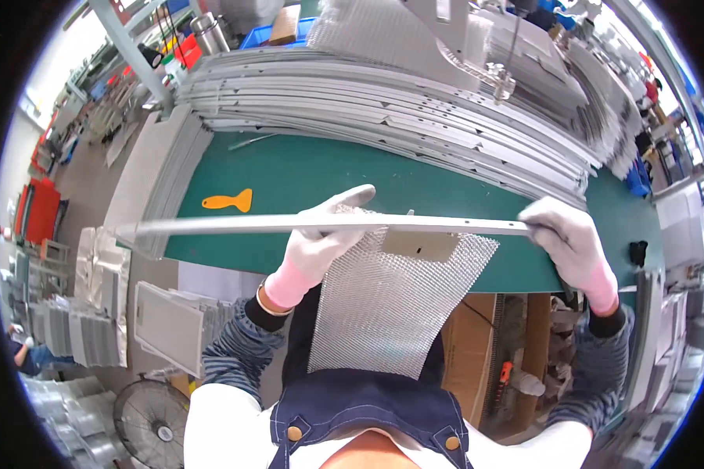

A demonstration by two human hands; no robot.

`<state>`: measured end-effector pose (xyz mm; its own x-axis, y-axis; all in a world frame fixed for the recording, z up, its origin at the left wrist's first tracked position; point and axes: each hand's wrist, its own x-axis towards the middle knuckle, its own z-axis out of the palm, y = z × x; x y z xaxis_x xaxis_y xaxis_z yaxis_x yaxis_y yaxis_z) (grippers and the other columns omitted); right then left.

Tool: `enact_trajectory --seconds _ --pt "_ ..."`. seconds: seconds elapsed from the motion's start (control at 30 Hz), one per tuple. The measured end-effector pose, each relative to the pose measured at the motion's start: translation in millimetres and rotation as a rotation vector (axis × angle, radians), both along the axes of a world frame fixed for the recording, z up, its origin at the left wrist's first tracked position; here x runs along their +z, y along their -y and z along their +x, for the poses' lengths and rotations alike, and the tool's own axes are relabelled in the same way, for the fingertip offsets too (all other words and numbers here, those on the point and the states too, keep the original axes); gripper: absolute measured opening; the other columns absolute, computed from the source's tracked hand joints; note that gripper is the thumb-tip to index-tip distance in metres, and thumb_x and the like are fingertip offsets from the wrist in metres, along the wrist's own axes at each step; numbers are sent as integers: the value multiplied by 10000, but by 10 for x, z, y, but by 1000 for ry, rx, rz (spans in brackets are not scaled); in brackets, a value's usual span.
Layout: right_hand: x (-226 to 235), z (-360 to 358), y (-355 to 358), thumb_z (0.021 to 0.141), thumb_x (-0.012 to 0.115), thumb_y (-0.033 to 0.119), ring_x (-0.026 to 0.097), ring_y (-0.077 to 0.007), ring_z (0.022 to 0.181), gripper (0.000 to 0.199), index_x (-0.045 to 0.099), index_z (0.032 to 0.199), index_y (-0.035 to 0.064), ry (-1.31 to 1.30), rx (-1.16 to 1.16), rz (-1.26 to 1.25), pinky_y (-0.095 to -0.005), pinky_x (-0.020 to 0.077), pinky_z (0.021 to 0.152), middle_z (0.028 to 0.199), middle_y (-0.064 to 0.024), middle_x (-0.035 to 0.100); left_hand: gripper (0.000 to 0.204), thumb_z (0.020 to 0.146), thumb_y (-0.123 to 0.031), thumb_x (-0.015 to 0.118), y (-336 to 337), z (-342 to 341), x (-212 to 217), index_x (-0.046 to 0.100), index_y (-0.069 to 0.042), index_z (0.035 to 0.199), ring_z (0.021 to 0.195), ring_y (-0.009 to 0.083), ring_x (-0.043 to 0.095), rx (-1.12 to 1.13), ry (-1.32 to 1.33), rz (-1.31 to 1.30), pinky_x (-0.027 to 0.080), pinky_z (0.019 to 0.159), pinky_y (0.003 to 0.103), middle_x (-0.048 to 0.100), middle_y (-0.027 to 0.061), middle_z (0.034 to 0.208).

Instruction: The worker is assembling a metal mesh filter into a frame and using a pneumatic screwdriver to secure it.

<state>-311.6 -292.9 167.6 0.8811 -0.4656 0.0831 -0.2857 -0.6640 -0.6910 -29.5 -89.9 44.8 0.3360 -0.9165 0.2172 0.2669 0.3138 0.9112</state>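
A long, narrow pale metal strip [434,222] spans crosswise in front of me, above the near edge of the green work table [305,168]. Near its middle, my left hand [321,244], in a white glove with a pink cuff, is closed round it with the thumb on top. Gripping the right end is my gloved right hand [572,241]. Below the strip, a silvery metal mesh sheet [399,313] slopes down against my apron. A flat grey-beige area [419,245] shows at the mesh's upper edge; whether it joins the strip I cannot tell.
On the table lies a yellow plastic scraper [228,201]. Long metal panels [368,98] are stacked at its far side, and more panels [160,168] stand at its left end. Below the front edge are a cardboard box [471,344] and, at lower left, a fan [163,430].
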Motion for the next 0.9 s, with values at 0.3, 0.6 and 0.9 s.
enact_trajectory --seconds 0.3,0.6,0.9 --pt "66 691 -189 939 526 0 626 -113 857 212 588 1137 -41 1 173 517 -255 527 802 948 -69 652 405 862 60 589 -154 -117 133 591 26 1266 807 32 542 -19 -102 11 430 704 176 652 10 1012" --pt "144 602 -212 952 544 40 552 -63 801 322 573 1265 -30 -207 223 343 -236 491 738 970 -23 653 369 922 35 518 -326 -43 119 565 56 1288 892 76 615 16 -257 41 496 810 205 671 60 1052" --pt "289 718 -405 864 585 -17 579 -140 761 347 600 1211 -17 -290 252 163 -282 493 749 883 -122 645 406 911 -37 590 -352 -87 349 553 56 1304 673 0 463 146 -139 87 364 597 165 619 -36 846"
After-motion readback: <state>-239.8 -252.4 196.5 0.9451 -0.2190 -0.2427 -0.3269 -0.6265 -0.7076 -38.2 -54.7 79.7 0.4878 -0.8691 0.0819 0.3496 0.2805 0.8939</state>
